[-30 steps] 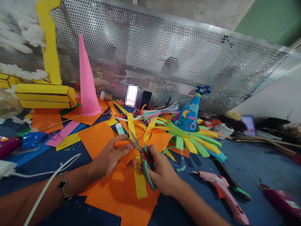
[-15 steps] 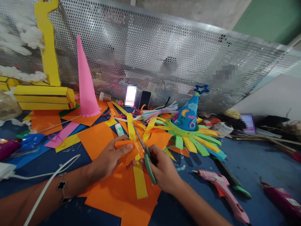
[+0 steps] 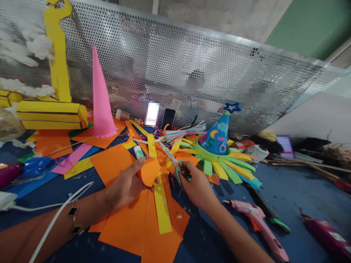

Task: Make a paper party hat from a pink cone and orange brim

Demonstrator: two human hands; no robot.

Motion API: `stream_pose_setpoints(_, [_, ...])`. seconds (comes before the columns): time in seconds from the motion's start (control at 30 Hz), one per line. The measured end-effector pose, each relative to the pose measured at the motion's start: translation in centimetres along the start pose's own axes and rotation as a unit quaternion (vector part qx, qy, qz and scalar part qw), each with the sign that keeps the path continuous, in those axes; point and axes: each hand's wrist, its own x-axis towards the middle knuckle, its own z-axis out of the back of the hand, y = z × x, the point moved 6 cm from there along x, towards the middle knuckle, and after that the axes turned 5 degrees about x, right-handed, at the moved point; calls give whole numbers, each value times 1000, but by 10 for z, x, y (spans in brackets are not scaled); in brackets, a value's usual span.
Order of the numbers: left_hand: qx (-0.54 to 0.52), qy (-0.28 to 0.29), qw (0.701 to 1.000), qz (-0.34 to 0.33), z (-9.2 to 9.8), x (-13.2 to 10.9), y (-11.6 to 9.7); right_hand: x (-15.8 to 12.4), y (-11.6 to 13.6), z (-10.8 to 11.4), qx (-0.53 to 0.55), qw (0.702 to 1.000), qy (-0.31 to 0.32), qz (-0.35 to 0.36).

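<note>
My left hand (image 3: 128, 184) grips a folded or curled piece of orange craft foam (image 3: 150, 171) between thumb and fingers. In my right hand (image 3: 196, 184) is a pair of green-handled scissors (image 3: 178, 172), its blades pointing up and away to the left, apart from the foam. Below both hands lie orange sheets (image 3: 128, 223) with a yellow strip (image 3: 162, 208) across them. A glue stick (image 3: 138, 151) lies just beyond my left hand. Past my right hand sits a blue cone hat (image 3: 218, 137) with a star on top and a fringe of green and yellow strips.
A pink cone (image 3: 102, 98) stands at the back left beside a yellow box-like shape (image 3: 52, 115). A pink glue gun (image 3: 256, 217) lies at right, with a purple one (image 3: 327, 232) further out. A white cable (image 3: 55, 233) crosses over my left forearm. Perforated metal (image 3: 170, 54) rises behind.
The scissors have moved away from the orange foam, to the right. My left hand has turned the foam piece, so its broad face now shows.
</note>
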Motion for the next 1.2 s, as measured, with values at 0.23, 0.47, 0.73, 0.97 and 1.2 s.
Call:
stream_pose_setpoints(0.23, [45, -38, 998, 12, 8, 5, 11, 2, 1, 5, -114, 993, 11, 18])
stream_pose_setpoints(0.47, [122, -57, 991, 20, 8, 2, 14, -3, 10, 4, -141, 989, 37, -9])
stream_pose_setpoints(0.73, [230, -52, 971, -38, 6, 3, 1, -7, 17, -5, -92, 993, 47, 49])
stream_pose_setpoints(0.97, [411, -72, 899, -135, 2, -7, -7, -17, 41, -1, -42, 982, 9, 182])
stream_pose_setpoints(1.2, [278, -109, 953, -45, 11, 0, 8, -41, 78, 0, 37, 922, 57, 382])
